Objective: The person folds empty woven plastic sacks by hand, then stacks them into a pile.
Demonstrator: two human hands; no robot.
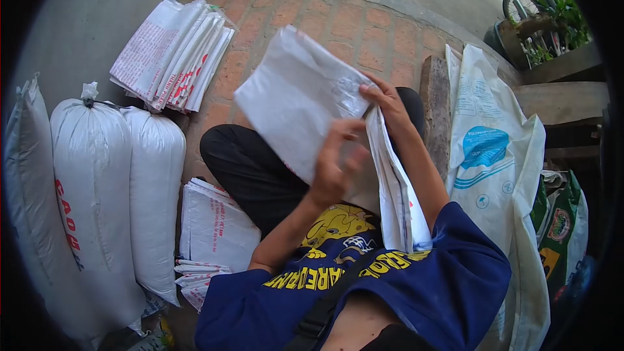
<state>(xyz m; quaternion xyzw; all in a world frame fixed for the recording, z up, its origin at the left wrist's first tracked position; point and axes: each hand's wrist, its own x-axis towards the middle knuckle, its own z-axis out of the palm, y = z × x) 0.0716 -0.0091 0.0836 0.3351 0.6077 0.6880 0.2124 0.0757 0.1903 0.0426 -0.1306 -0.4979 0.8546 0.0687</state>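
Note:
My right hand [389,105] is closed on the edge of a folded white plastic sack [292,91], its thumb pressed on the glossy corner. From this hand more folded white sack layers [395,188] hang down against my chest. The wide flat part of the sack spreads to the left over my crossed legs. In front of its lower part is my left hand [337,166], blurred by motion, with its fingers apart and nothing seen in them.
A stack of folded printed sacks [172,55] lies on the brick floor [260,16] at upper left. Full white sacks [91,201] stand at left. More folded sacks [218,224] lie by my left knee. At right are a wooden beam [435,114] and a large printed sack [487,149].

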